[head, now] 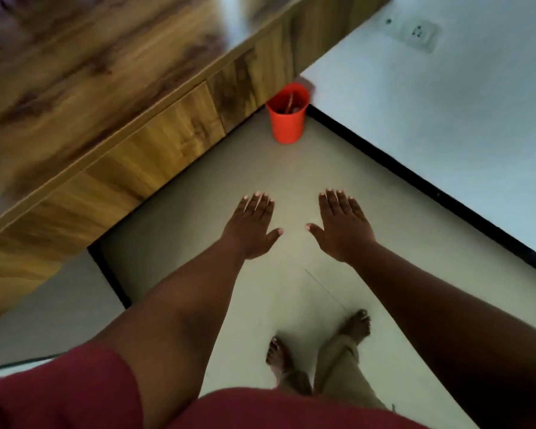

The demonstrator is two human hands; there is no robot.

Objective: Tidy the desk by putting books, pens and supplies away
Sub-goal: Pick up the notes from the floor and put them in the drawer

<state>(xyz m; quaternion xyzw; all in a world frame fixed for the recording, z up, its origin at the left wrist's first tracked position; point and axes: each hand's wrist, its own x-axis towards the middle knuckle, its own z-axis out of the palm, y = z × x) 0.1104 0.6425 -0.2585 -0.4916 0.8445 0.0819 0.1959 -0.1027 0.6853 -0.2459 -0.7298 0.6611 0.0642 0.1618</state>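
Both hands hang flat with fingers spread, holding nothing: the left hand [250, 229] and the right hand [342, 226] side by side. Ahead of them a red cup [286, 114] holding pens stands on the floor [229, 168] by the desk [90, 88]. The visible desktop looks cleared; the cup may still need placing.
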